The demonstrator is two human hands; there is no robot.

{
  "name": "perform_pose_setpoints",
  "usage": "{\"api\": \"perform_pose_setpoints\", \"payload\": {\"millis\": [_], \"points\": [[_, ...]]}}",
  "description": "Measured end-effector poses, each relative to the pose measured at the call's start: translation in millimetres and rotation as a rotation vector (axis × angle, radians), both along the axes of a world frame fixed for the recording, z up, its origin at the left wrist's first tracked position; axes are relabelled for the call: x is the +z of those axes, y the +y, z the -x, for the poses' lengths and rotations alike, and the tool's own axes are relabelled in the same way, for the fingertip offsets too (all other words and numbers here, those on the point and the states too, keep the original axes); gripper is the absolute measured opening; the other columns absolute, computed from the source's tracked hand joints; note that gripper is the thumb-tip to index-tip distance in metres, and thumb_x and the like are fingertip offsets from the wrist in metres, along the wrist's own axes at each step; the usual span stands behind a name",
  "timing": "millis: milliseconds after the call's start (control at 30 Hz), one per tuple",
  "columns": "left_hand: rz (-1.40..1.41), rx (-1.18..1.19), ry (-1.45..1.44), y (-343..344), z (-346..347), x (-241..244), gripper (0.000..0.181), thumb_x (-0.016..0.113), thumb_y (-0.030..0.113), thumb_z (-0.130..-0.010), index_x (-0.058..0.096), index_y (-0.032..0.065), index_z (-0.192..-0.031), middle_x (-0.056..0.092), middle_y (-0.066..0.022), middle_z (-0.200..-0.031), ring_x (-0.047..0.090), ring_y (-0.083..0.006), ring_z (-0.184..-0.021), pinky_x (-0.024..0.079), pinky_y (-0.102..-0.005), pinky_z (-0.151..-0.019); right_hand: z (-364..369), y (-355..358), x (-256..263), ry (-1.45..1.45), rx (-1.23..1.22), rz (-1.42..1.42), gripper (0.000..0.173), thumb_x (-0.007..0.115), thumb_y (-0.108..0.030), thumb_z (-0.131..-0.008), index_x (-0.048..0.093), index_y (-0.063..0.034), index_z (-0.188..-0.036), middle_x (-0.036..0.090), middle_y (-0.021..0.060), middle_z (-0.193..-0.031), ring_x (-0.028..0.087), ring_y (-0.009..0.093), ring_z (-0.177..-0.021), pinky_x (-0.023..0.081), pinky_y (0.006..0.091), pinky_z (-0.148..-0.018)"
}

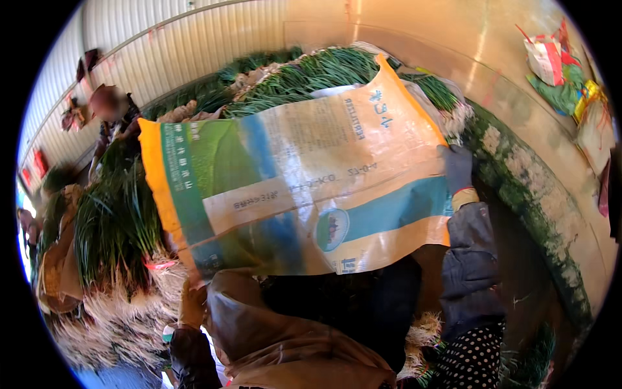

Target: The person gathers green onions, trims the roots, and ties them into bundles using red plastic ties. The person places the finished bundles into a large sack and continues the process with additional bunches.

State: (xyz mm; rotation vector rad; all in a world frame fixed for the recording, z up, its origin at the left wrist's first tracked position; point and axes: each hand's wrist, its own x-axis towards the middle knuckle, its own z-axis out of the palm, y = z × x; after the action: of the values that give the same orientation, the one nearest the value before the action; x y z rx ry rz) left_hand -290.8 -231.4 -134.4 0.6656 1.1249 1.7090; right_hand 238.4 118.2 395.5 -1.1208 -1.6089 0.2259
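Note:
A large printed woven plastic fertilizer sack [301, 185] is stretched out flat in front of me, with an orange strip at each end. My left hand [193, 301], in a tan glove, grips its lower left corner. At the sack's right edge my right hand [457, 167], in a dark grey glove, holds the border. Bundles of green onions [316, 73] lie behind the sack, their green leaves showing. More green onion bundles [121, 219] are stacked to the left, with pale roots towards me. What lies beneath the sack is hidden.
Another person [114, 116] is at the upper left beside the onions. A low mossy ledge [525, 194] curves along the right, below a smooth wall [437, 44]. Bags [544, 58] hang on the wall at the upper right. Bundled roots [423, 335] lie low, near my right sleeve.

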Motion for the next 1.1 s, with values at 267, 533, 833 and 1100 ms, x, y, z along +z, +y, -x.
{"api": "perform_pose_setpoints", "payload": {"millis": [267,533,833,1100], "points": [[0.134,0.475,0.791,43.9,75.5,93.5,0.030,0.064,0.029,-0.095,0.065,-0.0013,-0.098,0.064,-0.0040,-0.085,0.053,-0.0133,-0.076,0.046,-0.0318,-0.067,-45.9,1.5,-114.7,-0.102,-0.262,0.052,0.029,0.068,-0.028,-0.086,0.070,0.0012,-0.085,0.056,-0.0003,-0.064,0.048,0.009,-0.063,0.042,0.0323,-0.057],[0.153,0.474,0.793,101.5,48.9,182.4,0.044,0.066,0.031,-0.089,0.063,-0.0044,-0.115,0.067,-0.0139,-0.097,0.059,-0.0207,-0.085,0.048,-0.0362,-0.075,-48.6,-34.6,-163.6,0.601,-0.047,0.132,0.022,0.069,-0.023,-0.084,0.073,-0.0005,-0.086,0.058,-0.0021,-0.066,0.051,0.009,-0.062,0.041,0.0304,-0.057],[0.137,0.527,0.748,114.8,81.3,195.4,0.025,0.055,0.023,-0.095,0.067,0.0012,-0.094,0.059,-0.0011,-0.065,0.046,-0.0094,-0.044,0.034,-0.0260,-0.039,-173.4,-57.8,-106.4,0.714,-0.192,-0.198,0.006,0.072,-0.009,-0.081,0.069,-0.0035,-0.080,0.061,-0.0017,-0.074,0.052,0.008,-0.065,0.043,0.0269,-0.060],[0.160,0.229,0.229,125.9,-65.2,204.3,0.050,0.070,0.046,-0.087,0.059,0.0109,-0.121,0.054,0.0031,-0.081,0.048,-0.0077,-0.064,0.037,-0.0241,-0.056,-236.2,-125.5,-184.7,0.391,-0.368,-0.045,0.025,0.069,-0.016,-0.080,0.070,0.0047,-0.095,0.065,0.0007,-0.082,0.056,0.012,-0.072,0.046,0.0304,-0.064]]}}
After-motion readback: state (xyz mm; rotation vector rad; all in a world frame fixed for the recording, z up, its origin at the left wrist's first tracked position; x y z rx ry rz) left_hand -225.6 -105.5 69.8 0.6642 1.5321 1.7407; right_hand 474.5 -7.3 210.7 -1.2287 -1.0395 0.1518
